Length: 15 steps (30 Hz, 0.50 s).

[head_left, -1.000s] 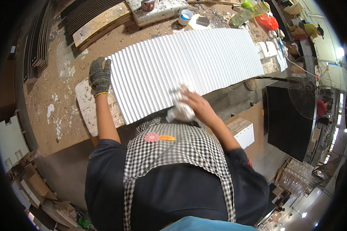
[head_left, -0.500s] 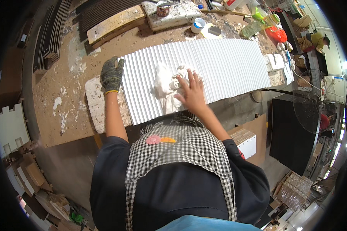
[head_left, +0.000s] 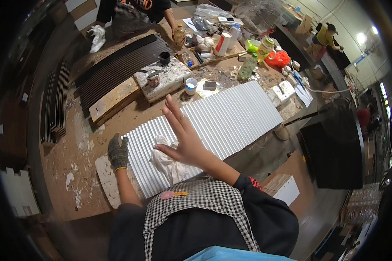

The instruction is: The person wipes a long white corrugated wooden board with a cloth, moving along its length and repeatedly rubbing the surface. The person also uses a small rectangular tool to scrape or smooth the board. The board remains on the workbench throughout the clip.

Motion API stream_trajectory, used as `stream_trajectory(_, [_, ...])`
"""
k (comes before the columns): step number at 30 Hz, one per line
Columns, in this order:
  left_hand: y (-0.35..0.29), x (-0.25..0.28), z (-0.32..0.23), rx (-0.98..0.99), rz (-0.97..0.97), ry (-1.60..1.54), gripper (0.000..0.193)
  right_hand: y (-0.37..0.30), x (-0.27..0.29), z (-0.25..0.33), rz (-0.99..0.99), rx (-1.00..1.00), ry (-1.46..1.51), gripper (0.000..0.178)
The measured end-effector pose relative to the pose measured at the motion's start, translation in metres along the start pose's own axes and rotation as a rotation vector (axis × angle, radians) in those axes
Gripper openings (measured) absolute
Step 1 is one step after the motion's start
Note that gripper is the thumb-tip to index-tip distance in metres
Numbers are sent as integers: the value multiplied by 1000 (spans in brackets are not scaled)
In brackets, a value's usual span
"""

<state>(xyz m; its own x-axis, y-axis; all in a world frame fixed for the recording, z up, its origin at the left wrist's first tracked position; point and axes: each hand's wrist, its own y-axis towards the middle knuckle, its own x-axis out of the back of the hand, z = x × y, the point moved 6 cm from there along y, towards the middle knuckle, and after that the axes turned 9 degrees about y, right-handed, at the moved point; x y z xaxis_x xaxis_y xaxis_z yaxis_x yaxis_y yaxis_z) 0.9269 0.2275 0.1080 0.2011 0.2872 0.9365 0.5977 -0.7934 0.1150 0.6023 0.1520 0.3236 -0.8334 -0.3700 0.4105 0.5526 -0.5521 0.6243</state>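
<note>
A white ribbed panel (head_left: 235,113) lies slantwise across the workbench in front of me, raised on paint-spotted blocks. My left hand (head_left: 117,152), in a grey knitted glove with a yellow cuff, grips the panel's left end. Bare and lifted, my right hand (head_left: 186,145) hovers over the panel with its fingers stretched and thumb apart. Below it, a crumpled white rag (head_left: 172,169) lies on the ribs near the panel's front edge, partly hidden by the hand; nothing shows in the grasp.
Beyond the panel stand a white cup (head_left: 190,86), a grey sanding block (head_left: 210,85) and a paint-crusted block (head_left: 161,82) carrying small pots. Dark slatted panels (head_left: 122,65) lie at far left. Across the bench, a person holds a white cloth (head_left: 97,38) and touches a bottle (head_left: 179,35).
My right hand has risen off the rag, which stays on the panel. My left hand remains at the panel's end. The view has tilted up, bringing the person across the bench into sight.
</note>
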Motion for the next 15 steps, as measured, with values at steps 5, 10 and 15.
stream_trajectory(5, [1, 2, -2, -43, -21, -3, 52, -39, -69, -62, 368, -191, -363, 86])
stream_trajectory(10, [-3, 7, -2, -64, -79, 2, 48, -100, -117, -111, 615, -254, -449, 75])
stream_trajectory(15, [-2, 4, -5, -34, -69, -24, 46, -107, -118, -114, 580, -243, -424, 70])
